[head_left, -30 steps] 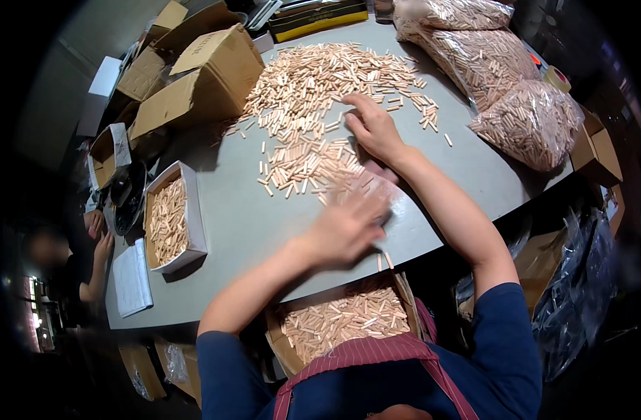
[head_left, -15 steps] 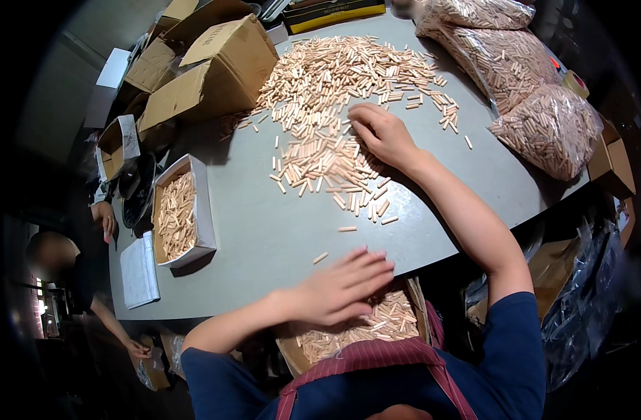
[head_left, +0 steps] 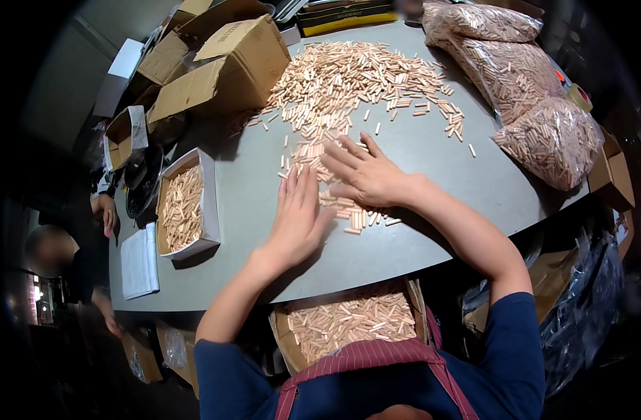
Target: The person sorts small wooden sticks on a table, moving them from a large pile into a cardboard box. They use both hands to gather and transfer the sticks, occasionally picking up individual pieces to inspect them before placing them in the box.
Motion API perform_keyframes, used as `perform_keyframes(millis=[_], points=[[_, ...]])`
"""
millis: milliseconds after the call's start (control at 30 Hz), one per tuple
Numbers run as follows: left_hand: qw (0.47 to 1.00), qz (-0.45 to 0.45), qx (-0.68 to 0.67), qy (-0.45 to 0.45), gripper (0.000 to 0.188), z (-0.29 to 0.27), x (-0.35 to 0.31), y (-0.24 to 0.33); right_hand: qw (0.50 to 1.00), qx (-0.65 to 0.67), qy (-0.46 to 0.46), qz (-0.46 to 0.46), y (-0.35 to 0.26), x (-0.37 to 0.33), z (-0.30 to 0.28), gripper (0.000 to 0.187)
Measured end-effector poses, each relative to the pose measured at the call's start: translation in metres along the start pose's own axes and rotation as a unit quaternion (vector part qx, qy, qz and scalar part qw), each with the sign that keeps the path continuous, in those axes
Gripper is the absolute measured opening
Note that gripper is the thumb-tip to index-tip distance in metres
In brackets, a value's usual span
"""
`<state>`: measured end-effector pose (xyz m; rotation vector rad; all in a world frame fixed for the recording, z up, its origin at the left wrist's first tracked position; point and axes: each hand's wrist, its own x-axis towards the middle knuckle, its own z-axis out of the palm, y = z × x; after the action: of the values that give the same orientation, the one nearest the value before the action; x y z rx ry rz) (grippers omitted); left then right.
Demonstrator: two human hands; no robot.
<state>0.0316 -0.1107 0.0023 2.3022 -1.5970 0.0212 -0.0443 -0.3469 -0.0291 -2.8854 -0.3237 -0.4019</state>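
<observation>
A broad heap of short wooden dowels (head_left: 362, 77) covers the far middle of the grey table (head_left: 257, 217) and trails toward me. At the near end of that trail, my left hand (head_left: 297, 220) lies nearly flat with its fingers outstretched, beside the dowels. My right hand (head_left: 369, 175) is spread over the same trail from the right, palm down, partly blurred and hiding the dowels under it. Neither hand grips anything. Below the table's near edge, in front of my apron, sits an open cardboard box (head_left: 282, 329) filled with dowels.
A white box (head_left: 210, 210) of dowels stands at the left by a folded cloth (head_left: 140, 262). Clear bags (head_left: 544, 140) packed with dowels lie at the right. Opened cartons (head_left: 243, 63) crowd the back left. At the far left is another person's hand (head_left: 105, 210).
My left hand has moved from above the cardboard box up onto the table by the dowels. My right hand has come nearer with its fingers spread, drawing some dowels along.
</observation>
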Motion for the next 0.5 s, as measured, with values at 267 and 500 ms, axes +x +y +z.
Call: perform_keyframes(millis=[267, 500], points=[[0.996, -0.065, 0.034, -0.057, 0.093, -0.009, -0.081, 0.023, 0.996, -0.004, -0.023, -0.09, -0.051, -0.011, 0.0, 0.085], [0.998, -0.062, -0.014, -0.022, 0.096, -0.005, -0.097, 0.032, 0.98, 0.155, 0.085, -0.088, -0.028, 0.009, -0.013, 0.056]])
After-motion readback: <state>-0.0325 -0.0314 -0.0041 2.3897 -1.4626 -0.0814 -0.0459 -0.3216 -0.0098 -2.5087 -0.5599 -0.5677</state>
